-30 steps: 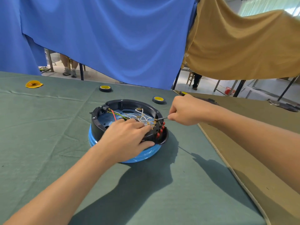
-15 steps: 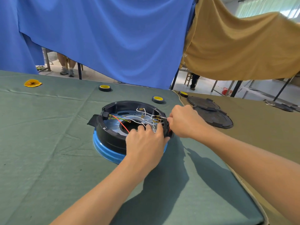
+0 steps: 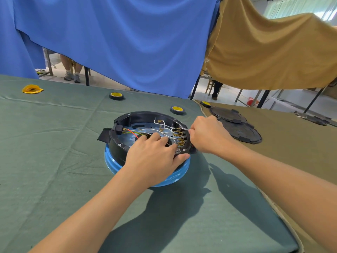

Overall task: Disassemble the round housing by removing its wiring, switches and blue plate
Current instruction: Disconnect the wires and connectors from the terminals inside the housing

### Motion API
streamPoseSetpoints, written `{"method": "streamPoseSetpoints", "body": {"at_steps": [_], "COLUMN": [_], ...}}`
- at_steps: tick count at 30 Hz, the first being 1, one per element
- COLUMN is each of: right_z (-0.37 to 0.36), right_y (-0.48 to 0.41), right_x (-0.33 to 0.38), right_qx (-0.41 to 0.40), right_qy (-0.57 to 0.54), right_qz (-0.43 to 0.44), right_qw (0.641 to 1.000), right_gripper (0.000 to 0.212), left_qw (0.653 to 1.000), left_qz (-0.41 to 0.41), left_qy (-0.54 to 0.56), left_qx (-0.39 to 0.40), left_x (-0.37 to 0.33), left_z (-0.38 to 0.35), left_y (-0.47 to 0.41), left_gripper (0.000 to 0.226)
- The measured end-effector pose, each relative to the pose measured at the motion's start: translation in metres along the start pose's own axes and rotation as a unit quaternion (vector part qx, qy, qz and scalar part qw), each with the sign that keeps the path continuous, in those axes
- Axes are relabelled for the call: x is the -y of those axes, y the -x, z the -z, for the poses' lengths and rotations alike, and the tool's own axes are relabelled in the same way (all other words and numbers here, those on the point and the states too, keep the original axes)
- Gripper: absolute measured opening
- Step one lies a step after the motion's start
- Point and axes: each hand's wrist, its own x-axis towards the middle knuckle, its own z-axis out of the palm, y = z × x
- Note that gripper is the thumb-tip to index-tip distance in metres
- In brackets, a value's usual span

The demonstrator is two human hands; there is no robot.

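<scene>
Wire removal: my left hand presses flat, bracing the housing; my right hand pinches a white wire, best pulled straight off its terminal.

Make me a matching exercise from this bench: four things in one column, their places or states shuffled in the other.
1 left hand
2 right hand
3 yellow scrap
4 black covers

a on the brown cloth
b pinches a white wire
c rests on the round housing
d far left on the green cloth

Pairs: 1-c; 2-b; 3-d; 4-a
</scene>
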Motion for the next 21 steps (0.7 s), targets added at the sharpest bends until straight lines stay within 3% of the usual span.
{"method": "streamPoseSetpoints", "body": {"at_steps": [3,9,14,21], "right_z": [0.006,0.01,0.02,0.022], "right_y": [-0.003,-0.012,-0.023,-0.035], "right_x": [0.002,0.01,0.022,0.032], "right_qx": [0.004,0.018,0.036,0.048], "right_qy": [0.025,0.089,0.132,0.158], "right_qz": [0.015,0.05,0.062,0.081], "right_qw": [1.0,0.995,0.989,0.983], "right_gripper": [0.039,0.034,0.028,0.022], "left_qw": [1.0,0.986,0.99,0.99], "left_qz": [0.02,0.161,0.143,0.141], "left_qy": [-0.014,-0.042,-0.011,-0.004], "left_qx": [-0.006,0.014,-0.013,-0.027], "left_x": [-0.001,-0.012,-0.011,-0.013], "left_z": [0.0,0.005,0.004,0.005], "left_y": [0.0,0.006,0.007,0.007], "left_gripper": [0.085,0.094,0.074,0.071]}}
